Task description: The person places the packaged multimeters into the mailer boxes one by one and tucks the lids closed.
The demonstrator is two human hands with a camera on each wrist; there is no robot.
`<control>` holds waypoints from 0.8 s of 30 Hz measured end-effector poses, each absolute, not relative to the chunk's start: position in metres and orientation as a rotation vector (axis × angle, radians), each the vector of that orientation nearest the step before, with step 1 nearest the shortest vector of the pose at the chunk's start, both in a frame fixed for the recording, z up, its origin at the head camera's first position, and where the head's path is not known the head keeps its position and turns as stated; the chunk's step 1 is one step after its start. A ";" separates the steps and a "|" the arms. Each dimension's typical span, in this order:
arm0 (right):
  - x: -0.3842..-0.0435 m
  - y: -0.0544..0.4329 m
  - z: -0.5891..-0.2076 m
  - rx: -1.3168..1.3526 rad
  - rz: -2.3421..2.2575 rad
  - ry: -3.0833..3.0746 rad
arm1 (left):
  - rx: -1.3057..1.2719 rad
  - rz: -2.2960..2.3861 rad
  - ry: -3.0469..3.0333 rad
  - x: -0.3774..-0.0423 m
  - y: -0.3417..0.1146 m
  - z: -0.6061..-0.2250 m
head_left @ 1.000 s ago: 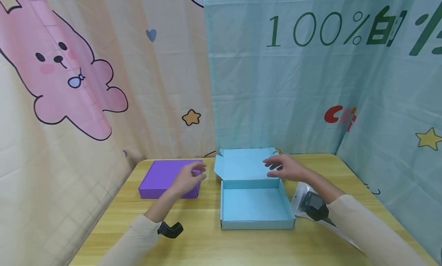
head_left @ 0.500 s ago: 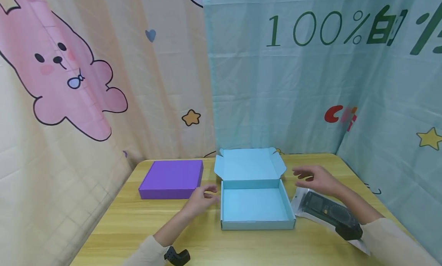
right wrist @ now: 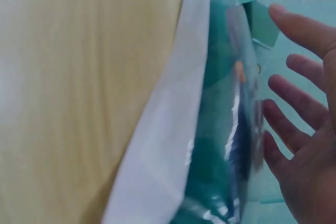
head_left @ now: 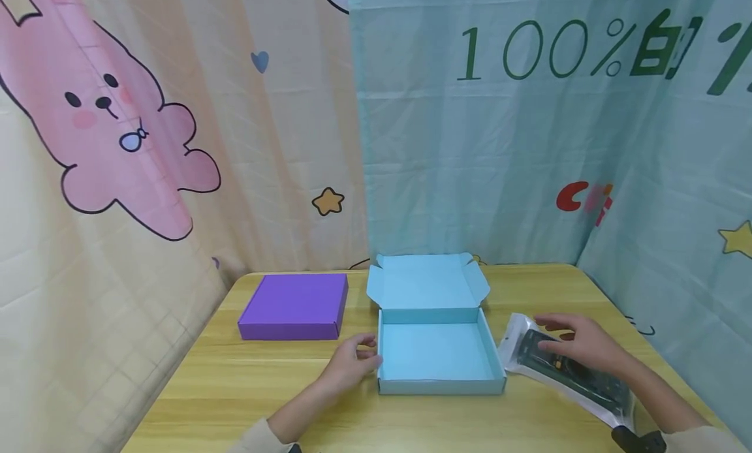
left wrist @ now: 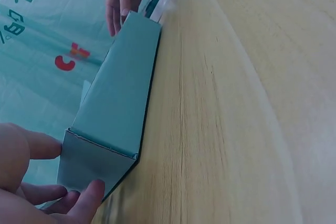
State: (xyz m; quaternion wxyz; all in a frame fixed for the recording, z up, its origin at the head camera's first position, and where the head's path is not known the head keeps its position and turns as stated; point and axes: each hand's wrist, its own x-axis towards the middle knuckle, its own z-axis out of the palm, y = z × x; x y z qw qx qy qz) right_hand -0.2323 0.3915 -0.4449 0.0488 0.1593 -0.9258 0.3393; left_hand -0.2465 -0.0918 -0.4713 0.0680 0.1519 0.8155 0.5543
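Note:
An empty light blue cardboard box [head_left: 431, 352] stands on the table, its lid [head_left: 429, 282] folded back. My left hand [head_left: 349, 361] is at the box's left side, fingers loosely bent. In the left wrist view, its fingertips [left wrist: 94, 190] are right at the side wall near a corner. To the right of the box lies a dark multimeter [head_left: 578, 371] sealed in a clear and white plastic bag [head_left: 517, 329]. My right hand [head_left: 584, 342] hovers close over the bag with fingers spread, and in the right wrist view nothing is between them.
A closed purple box [head_left: 294, 303] sits at the back left of the wooden table [head_left: 282, 381]. Printed curtains [head_left: 429, 146] hang behind and on both sides of the table.
My left hand has come from over the purple box down and right to the blue box's side. My right hand has moved from the lid rightward and down to above the bagged multimeter.

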 end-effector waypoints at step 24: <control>-0.227 0.414 -0.469 0.553 0.805 -3.074 | 0.427 1.768 2.302 -0.245 -0.088 -0.473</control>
